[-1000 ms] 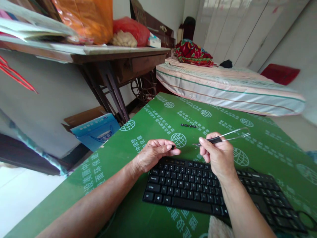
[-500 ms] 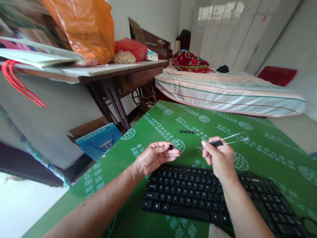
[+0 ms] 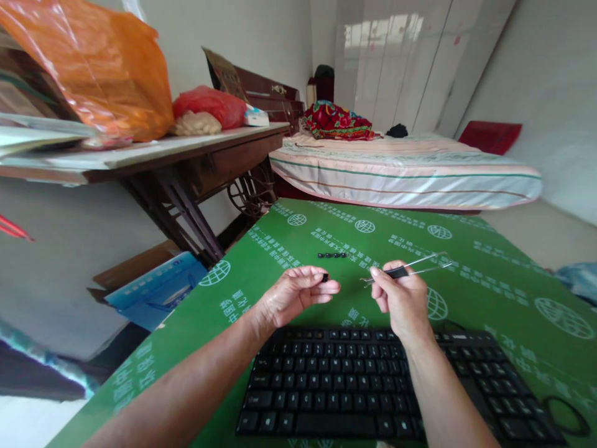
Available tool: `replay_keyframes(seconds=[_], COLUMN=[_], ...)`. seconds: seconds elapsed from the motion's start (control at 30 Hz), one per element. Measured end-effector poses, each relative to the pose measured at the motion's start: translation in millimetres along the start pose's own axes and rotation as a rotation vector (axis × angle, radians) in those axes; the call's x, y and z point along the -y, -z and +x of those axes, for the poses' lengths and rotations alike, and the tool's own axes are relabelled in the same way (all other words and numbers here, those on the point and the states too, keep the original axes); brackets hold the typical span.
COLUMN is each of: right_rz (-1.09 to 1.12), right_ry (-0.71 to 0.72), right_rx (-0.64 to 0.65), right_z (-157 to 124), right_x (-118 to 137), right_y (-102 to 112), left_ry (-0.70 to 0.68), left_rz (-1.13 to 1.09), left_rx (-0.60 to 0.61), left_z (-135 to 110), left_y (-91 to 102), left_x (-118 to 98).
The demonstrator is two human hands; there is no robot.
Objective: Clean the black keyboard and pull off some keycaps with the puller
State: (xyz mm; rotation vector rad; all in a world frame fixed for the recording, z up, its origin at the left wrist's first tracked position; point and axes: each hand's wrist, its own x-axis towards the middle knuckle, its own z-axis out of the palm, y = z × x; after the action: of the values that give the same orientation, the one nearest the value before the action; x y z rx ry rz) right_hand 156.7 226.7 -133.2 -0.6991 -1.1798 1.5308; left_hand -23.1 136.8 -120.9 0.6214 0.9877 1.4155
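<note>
Between the thumb and fingers of my left hand [image 3: 296,295] is a small black keycap [image 3: 325,277]. My right hand [image 3: 407,302] is closed around the black grip of a wire keycap puller [image 3: 397,272]; its hooked tips point left toward the keycap, a short gap away. Both hands hover above the far edge of a black keyboard [image 3: 336,398]. Beyond them, several black keycaps [image 3: 332,255] lie in a short row on the green tabletop [image 3: 261,249]. My right forearm covers part of the keyboard.
A cable [image 3: 566,417] curls at the keyboard's right. To the left stands a sewing-machine table [image 3: 209,155] with an orange bag [image 3: 112,74] and a red bag [image 3: 209,106]. A blue box [image 3: 158,289] sits below it. Behind the tabletop is a bed [image 3: 401,177].
My view has turned to the right, so the room and tabletop appear farther left. The puller's tips have come slightly nearer the keycap. Both hands keep their holds.
</note>
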Motion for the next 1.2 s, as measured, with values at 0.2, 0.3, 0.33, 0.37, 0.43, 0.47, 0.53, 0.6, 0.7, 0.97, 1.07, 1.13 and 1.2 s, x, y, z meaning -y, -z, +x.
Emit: replay_keyframes(seconds=[0.2, 0.3, 0.33, 0.37, 0.43, 0.47, 0.53, 0.6, 0.7, 0.97, 1.07, 1.13, 1.2], right_rz=[0.013, 0.011, 0.011, 0.012, 0.012, 0.01, 0.003, -0.005, -0.017, -0.058, -0.069, -0.075, -0.074], right_ry=[-0.005, -0.014, -0.018, -0.024, -0.038, -0.044, -0.049, -0.048, -0.047, -0.05, -0.059, -0.059, -0.053], right_rx=[-0.047, -0.055, -0.058, -0.06, -0.07, -0.073, -0.08, -0.086, -0.095, -0.08, -0.074, -0.072, -0.071], right_z=[6.9, 8.7, 9.1, 9.3, 9.5, 9.5, 9.7, 10.1, 10.9, 11.1, 10.3, 9.7, 9.5], right_x=[-5.0, -9.3, -10.5, -11.4, -12.6, -12.9, -13.8, -15.3, -19.0, -22.8, -21.3, -21.0, -21.5], right_y=[5.5, 7.1, 7.4, 7.7, 8.2, 8.5, 9.1, 9.8, 10.9, 11.0, 10.1, 9.6, 9.4], left_ry=[-0.113, -0.286, -0.31, -0.321, -0.318, -0.309, -0.29, -0.269, -0.23, -0.147, -0.136, -0.13, -0.123], left_rz=[0.493, 0.983, 1.066, 1.119, 1.194, 1.228, 1.289, 1.335, 1.383, 1.459, 1.483, 1.503, 1.527], left_rx=[-0.042, -0.074, -0.085, -0.093, -0.117, -0.129, -0.145, -0.145, -0.133, -0.121, -0.125, -0.127, -0.123], left_z=[46.8, 79.8, 91.0, 102.0, 122.5, 131.7, 147.9, 160.7, 173.8, 184.1, 183.9, 183.6, 183.2], left_y=[-7.7, -9.6, -9.7, -9.6, -8.8, -8.2, -6.7, -5.3, -3.5, -0.5, 0.9, 1.7, 2.0], left_x=[-23.0, -31.7, -32.9, -33.2, -31.1, -29.1, -23.9, -19.0, -14.1, -8.4, -6.4, -5.5, -4.9])
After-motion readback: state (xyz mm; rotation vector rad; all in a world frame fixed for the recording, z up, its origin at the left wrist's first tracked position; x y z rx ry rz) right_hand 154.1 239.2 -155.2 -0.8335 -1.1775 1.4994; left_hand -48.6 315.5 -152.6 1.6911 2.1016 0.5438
